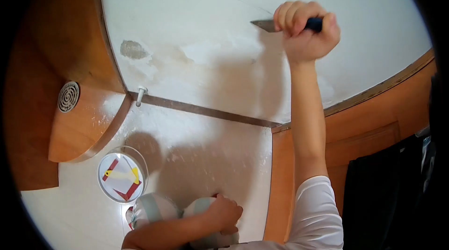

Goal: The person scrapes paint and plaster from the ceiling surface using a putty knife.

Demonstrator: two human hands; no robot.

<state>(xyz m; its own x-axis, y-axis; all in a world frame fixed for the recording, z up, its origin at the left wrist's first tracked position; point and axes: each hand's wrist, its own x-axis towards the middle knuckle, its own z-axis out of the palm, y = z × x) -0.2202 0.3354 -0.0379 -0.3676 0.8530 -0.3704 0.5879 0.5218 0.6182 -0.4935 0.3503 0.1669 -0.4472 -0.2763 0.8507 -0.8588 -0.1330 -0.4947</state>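
Note:
My right hand (306, 30) is raised in front of the white wall, fingers wrapped round the dark blue handle of a putty knife (265, 25). Its metal blade points left and looks tapered from this angle; whether it touches the wall I cannot tell. My left hand (225, 215) rests over my knee, fingers loosely bent, with no tool visible in it. Worn, discoloured patches mark the lower wall (201, 70), including a grey bare spot (133, 49) at the left. Thin dark lines run near the blade.
A round clear tub (146, 168) stands on the floor left of my knees, with a yellow and dark red item on it. A white pipe stub (141, 95) rises at the wall's base. Wooden panels (89, 128) flank the corner; dark cloth (374, 194) hangs right. White dust covers the floor.

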